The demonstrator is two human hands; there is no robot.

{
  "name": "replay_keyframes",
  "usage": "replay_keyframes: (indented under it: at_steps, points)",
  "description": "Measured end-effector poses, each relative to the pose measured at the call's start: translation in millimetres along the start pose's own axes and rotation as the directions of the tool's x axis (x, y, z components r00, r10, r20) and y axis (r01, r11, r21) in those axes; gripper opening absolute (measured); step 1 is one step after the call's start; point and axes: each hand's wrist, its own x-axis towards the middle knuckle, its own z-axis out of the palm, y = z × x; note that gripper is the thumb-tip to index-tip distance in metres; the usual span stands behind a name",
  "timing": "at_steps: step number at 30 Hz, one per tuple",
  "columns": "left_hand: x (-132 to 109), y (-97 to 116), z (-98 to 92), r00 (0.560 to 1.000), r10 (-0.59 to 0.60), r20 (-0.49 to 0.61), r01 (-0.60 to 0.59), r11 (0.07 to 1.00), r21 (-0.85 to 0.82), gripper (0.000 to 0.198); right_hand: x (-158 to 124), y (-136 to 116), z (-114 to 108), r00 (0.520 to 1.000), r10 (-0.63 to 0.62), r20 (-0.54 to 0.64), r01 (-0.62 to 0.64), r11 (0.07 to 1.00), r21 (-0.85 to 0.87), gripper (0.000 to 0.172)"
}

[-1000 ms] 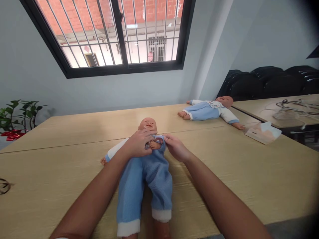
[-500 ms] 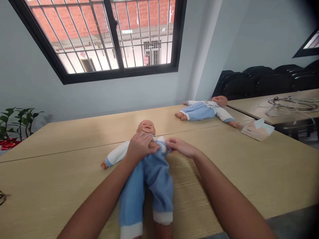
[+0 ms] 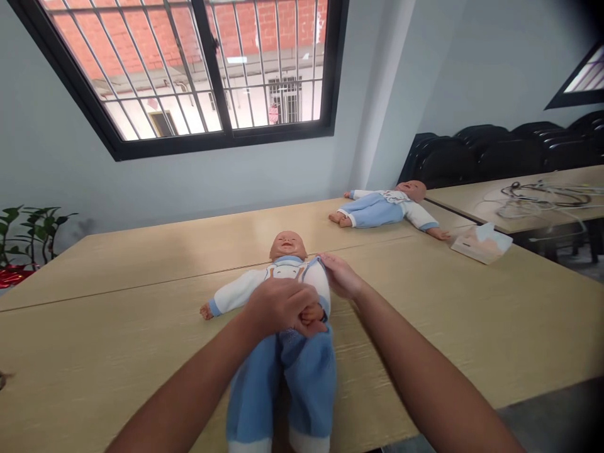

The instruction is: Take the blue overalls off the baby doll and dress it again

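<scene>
A baby doll (image 3: 283, 251) in a white top and blue fleece trousers lies on its back on the wooden table (image 3: 141, 327), head away from me. My left hand (image 3: 283, 307) is closed over the doll's belly and grips its small hand against the waist. At the doll's shoulder, my right hand (image 3: 340, 275) pinches the blue strap of its outfit. The doll's other arm sticks out to the left.
A second doll (image 3: 387, 209) in the same clothes lies at the back right. A tissue pack (image 3: 480, 242) rests near the right edge. Cables (image 3: 542, 196) lie on the neighbouring table, black chairs (image 3: 495, 157) behind it. A plant (image 3: 28, 233) stands at left.
My left hand has slid from the doll's chest down to its belly, taking the doll's hand with it. The white top now shows. My right hand stays at the shoulder.
</scene>
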Motion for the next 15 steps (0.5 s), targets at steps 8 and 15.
replay_keyframes:
  at_steps: [8,15]
  points:
    - [7,-19,-28.3,0.902,-0.36,-0.237,0.337,0.932,-0.133,0.016,-5,-2,5,0.988,0.112,0.107,-0.132,0.971,0.198,0.041]
    - [5,-42,-50.7,0.691,-0.646,-0.324,0.578,0.763,-0.289,0.022,-16,-18,-12,0.924,0.237,0.301,-0.183,0.963,-0.197,0.049]
